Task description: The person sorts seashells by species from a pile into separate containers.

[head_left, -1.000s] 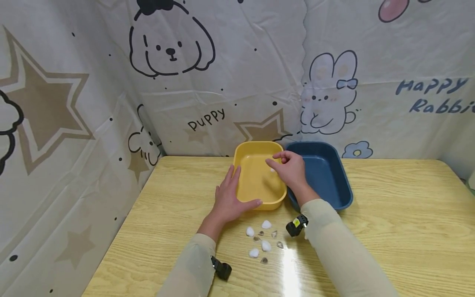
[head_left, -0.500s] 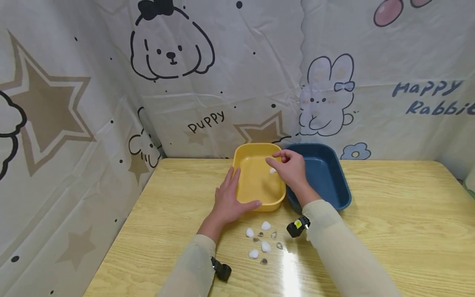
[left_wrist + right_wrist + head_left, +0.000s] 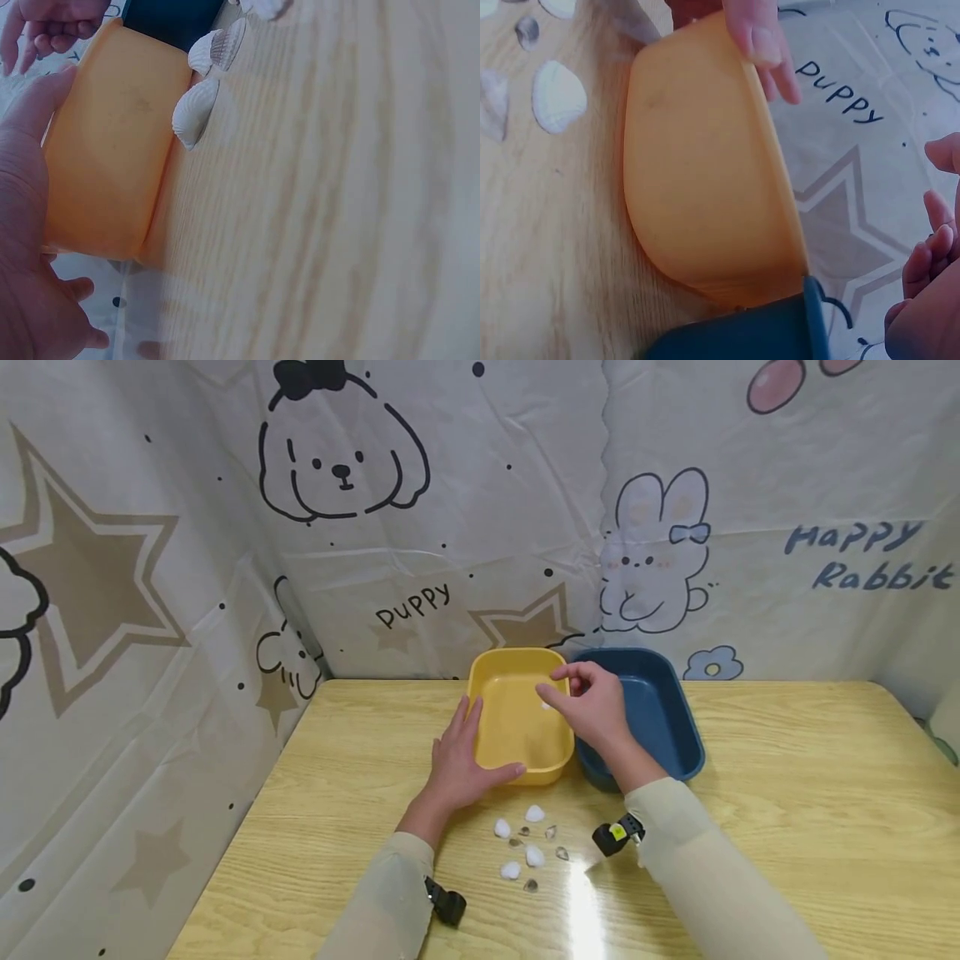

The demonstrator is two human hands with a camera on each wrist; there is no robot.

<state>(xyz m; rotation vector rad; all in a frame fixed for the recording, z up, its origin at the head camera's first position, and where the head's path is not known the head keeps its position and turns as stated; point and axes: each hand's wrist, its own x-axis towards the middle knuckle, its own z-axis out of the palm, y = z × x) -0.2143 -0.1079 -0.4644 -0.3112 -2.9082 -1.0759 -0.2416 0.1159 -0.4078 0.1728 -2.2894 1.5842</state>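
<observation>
Head view: a white piece shows at the yellow bin, nine shells lie outside

Wood-grain table fills the lower half of the frame. At its far edge, centre of the frame, stands the yellow bin, open top upward, its long axis running up and down the frame. Just to its right sits the blue bin, set much the same way, tilted slightly toward lower right.

At left centre, the left hand spans the yellow bin's near-left corner, fingers straight against the left side, thumb stretched along the near rim. Above the yellow bin's right side is the right hand: thumb and index finger apart, the others bent, nothing seen in the grasp, so it looks released.

Below the bins, at lower centre, lie four white shells and five darker shells, scattered and apart from the bins. Judging by this, little is done: the white piece, probably a shell, seems to be on the bin's floor; nine are left. In the left wrist view, the nearest white shell's long axis slants from upper right to lower left; which end is its hinge, I cannot tell.
</observation>
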